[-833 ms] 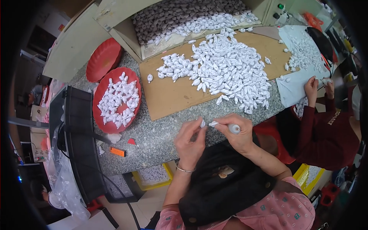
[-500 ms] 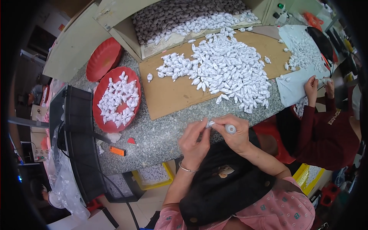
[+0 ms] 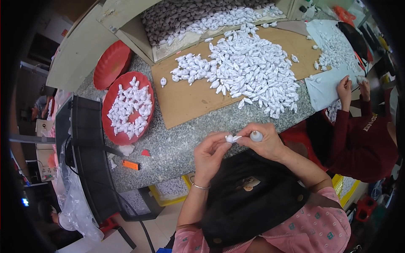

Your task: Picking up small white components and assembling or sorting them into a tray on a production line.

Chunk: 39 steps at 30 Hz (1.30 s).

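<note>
Between thumb and fingertips, my left hand (image 3: 211, 155) pinches a small white molded piece (image 3: 230, 138) above the counter's front edge. My right hand (image 3: 270, 145) is closed around a small whitish bottle (image 3: 256, 135), its round end showing. The thumb and finger of that hand also meet at the pointed end of the white piece; whether this is a separate part I cannot tell. Beyond my hands, a big heap of white pointed pieces (image 3: 257, 71) lies on a flat cardboard sheet (image 3: 181, 111). To the left, a red scalloped bowl (image 3: 108, 126) holds several assembled white pieces.
Another red bowl (image 3: 101, 76) sits behind the first. An orange cutter-like tool (image 3: 131, 165) and a red scrap (image 3: 145, 152) lie on the granite counter (image 3: 177, 143). A black bin-like case (image 3: 86, 156) stands left. At right, a co-worker's hand (image 3: 345, 90) is near a cloth with white pieces.
My hands have drawn slightly apart and the white piece between them shows more plainly. The bottle has shifted a little right in my right hand. The view has tilted slightly.
</note>
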Each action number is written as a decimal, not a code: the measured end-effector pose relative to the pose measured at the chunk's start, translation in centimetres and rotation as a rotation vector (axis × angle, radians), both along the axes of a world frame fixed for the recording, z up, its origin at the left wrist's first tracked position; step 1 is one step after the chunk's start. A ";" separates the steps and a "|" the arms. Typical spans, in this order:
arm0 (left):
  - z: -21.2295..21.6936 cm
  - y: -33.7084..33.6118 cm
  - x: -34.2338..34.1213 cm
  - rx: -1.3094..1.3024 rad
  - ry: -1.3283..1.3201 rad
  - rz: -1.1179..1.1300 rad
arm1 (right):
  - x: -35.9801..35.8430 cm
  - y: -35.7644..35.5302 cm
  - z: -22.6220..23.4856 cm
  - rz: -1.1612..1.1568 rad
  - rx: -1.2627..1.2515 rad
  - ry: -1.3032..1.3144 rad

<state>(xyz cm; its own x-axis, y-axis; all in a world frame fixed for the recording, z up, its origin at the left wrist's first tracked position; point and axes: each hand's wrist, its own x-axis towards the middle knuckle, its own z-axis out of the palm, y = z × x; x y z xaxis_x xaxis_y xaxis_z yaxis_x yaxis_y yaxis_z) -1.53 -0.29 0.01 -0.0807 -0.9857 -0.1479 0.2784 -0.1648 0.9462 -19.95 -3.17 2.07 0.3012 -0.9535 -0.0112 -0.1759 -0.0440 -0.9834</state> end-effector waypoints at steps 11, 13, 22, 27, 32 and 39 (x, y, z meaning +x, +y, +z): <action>0.0 0.2 1.5 -0.285 -0.183 -0.086 | 1.2 0.4 -0.1 0.057 -0.329 -0.082; 0.0 0.1 1.6 -0.282 -0.177 -0.088 | 1.2 0.3 -0.2 0.072 -0.322 -0.081; 0.2 0.2 1.7 -0.172 -0.043 -0.063 | 2.0 0.0 -0.7 0.105 -0.268 -0.068; 1.5 -0.6 3.6 -0.303 -0.289 0.024 | 2.4 -0.9 0.1 0.119 -0.102 -0.122; 6.0 -3.9 12.4 -0.518 -1.192 0.647 | -1.0 -2.8 -1.0 0.103 0.112 -0.114; 3.4 -11.4 8.5 -0.674 -1.295 0.370 | -2.0 -1.6 0.1 0.097 0.078 0.019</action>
